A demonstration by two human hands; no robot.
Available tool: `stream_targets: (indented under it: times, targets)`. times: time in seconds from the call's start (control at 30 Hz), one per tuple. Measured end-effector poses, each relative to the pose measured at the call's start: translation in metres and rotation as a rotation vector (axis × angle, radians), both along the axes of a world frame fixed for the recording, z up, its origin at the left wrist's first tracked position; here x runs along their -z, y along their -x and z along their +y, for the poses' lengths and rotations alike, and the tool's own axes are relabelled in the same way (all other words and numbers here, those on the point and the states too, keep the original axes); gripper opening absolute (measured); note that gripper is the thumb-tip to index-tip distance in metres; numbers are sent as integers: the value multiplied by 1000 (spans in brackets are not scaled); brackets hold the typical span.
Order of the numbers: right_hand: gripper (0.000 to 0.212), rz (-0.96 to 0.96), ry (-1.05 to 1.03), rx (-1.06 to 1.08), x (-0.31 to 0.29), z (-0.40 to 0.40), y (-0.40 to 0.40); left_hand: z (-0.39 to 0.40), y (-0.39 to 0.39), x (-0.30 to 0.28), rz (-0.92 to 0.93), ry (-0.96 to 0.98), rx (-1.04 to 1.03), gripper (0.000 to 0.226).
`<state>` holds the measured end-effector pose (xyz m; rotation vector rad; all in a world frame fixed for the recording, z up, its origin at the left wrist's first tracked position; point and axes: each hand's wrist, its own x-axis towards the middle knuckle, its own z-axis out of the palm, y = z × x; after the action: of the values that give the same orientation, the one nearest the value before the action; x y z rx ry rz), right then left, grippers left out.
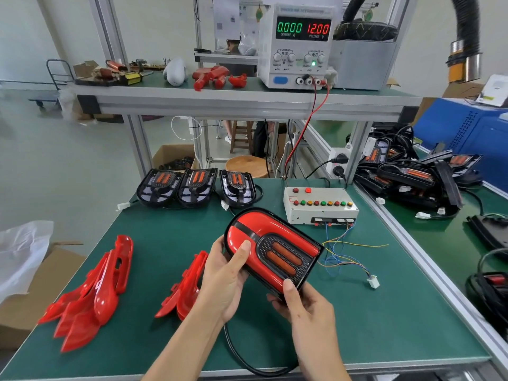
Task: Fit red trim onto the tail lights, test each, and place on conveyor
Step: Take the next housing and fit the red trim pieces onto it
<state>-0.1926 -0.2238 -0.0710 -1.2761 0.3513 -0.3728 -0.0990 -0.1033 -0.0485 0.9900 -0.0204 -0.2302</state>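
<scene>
From the head camera, one tail light (pixel 270 250) with its red trim (pixel 248 236) already on is held tilted above the green table (pixel 384 312), in front of the person. The left hand (pixel 225 281) grips its near left edge, thumb laid flat on the red trim and fingers curled underneath. The right hand (pixel 302 305) holds the lower right corner, thumb pressed on the black rim and fingers curled below. A black cable (pixel 247 361) hangs from under the light and loops over the table's front edge.

Three untrimmed tail lights (pixel 196 188) stand in a row at the back of the table. Two heaps of loose red trim pieces lie to the left: a larger one (pixel 90 295) and a smaller one (pixel 187 287) just beside the left hand; the count in each is unclear. One test box (pixel 320 206) with a row of coloured buttons sits behind the held light, its loose wires ending in a white connector (pixel 373 281). On the shelf, one power supply (pixel 298 45) reads 0.000 and 12.00.
</scene>
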Motion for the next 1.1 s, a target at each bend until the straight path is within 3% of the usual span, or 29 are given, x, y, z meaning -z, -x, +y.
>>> stream_targets:
  times: [0.43,0.53,0.67,0.93,1.1]
  targets:
    - [19,-5,-86,33,8,1,-4,1,-2,6,-2,11,29,57]
    - [18,15,-156,50,9,1,-7,0,-2,7,64,57,44,54]
    - [16,43,-193,55,11,3,-7,-7,-1,4,181,28,36,66]
    - [16,35,-176,23,14,6,-3,-8,-2,8,97,-22,-19,51]
    - [16,39,-173,8,14,9,-4,-6,-3,7,82,-49,-46,52]
